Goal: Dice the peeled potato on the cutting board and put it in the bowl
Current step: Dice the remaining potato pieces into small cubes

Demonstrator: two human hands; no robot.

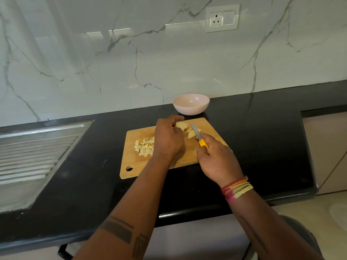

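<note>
Left hand (169, 137) pinches the potato chunk (181, 125) at the cutting board (131, 162) far edge; right hand (216, 158) grips the knife (199, 136). Risk: blade nicks nearby fingertips. Bowl (191, 104) stands beyond.

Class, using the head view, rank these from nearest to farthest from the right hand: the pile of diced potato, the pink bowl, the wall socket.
From the right hand:
1. Diced potato, left part of the cutting board.
2. Pink bowl, behind the board.
3. Wall socket, high on the marble wall.
</note>
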